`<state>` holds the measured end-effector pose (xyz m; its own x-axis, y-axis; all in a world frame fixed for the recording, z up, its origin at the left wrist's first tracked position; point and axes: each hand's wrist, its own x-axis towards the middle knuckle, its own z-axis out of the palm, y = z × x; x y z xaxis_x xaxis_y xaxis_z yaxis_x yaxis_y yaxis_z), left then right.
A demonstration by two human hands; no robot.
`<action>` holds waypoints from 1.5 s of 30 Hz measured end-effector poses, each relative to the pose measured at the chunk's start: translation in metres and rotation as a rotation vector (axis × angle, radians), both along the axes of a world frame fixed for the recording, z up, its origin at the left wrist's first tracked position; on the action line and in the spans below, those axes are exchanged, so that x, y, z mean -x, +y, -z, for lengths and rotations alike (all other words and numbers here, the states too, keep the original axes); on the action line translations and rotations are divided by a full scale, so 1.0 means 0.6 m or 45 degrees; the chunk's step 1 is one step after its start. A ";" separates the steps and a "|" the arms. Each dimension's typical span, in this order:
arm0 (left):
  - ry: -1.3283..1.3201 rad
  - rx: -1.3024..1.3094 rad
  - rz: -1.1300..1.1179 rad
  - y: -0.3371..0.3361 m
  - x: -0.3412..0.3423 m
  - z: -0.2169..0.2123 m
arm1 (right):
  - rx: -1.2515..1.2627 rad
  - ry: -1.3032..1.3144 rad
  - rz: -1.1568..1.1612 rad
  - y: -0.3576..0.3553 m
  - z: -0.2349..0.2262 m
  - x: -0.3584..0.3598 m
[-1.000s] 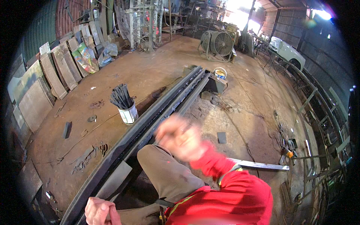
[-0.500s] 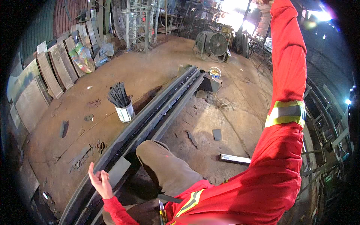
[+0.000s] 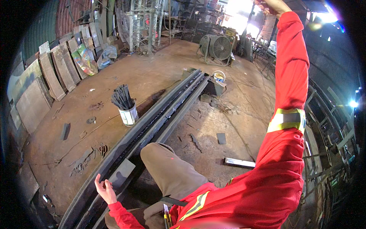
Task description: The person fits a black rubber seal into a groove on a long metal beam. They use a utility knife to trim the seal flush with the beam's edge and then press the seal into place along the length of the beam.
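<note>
My left hand (image 3: 106, 191) is raised at the lower left, palm partly turned up. Its index finger stretches out, the other fingers bend loosely, and nothing is in it. Under and beside it run long dark steel beams (image 3: 167, 110), lying lengthwise away from me. A flat grey plate (image 3: 121, 171) rests across them, close to my left fingers. My right arm reaches straight up in a red sleeve. The top edge cuts off part of my right hand (image 3: 271, 6); its fingers look bent, and I cannot make out anything in them.
Left of the beams stands a white bucket (image 3: 129, 116) full of dark rods. A large drum fan (image 3: 219, 46) stands at the back. A small pail (image 3: 219, 76) is near the beams' far end. Metal offcuts (image 3: 195, 142) and a shiny bar (image 3: 239, 163) lie right; panels (image 3: 57, 72) lean far left.
My right hand has come lower, so more of it shows at the top edge. My left hand has dropped slightly and shifted right. The view has tilted a little.
</note>
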<state>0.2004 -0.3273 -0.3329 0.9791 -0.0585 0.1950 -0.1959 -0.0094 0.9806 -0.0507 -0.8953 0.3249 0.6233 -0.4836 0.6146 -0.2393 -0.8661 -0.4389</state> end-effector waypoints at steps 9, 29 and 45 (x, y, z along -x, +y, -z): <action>-0.010 -0.130 0.082 -0.014 0.006 0.015 | 0.067 -0.071 0.168 0.062 0.142 0.020; -1.823 -0.437 -0.139 -0.166 0.073 -0.436 | 0.332 0.017 -0.974 0.427 0.864 -0.358; -0.067 -1.358 0.388 0.302 -0.074 -0.013 | 0.267 1.466 -1.826 0.928 1.088 -0.594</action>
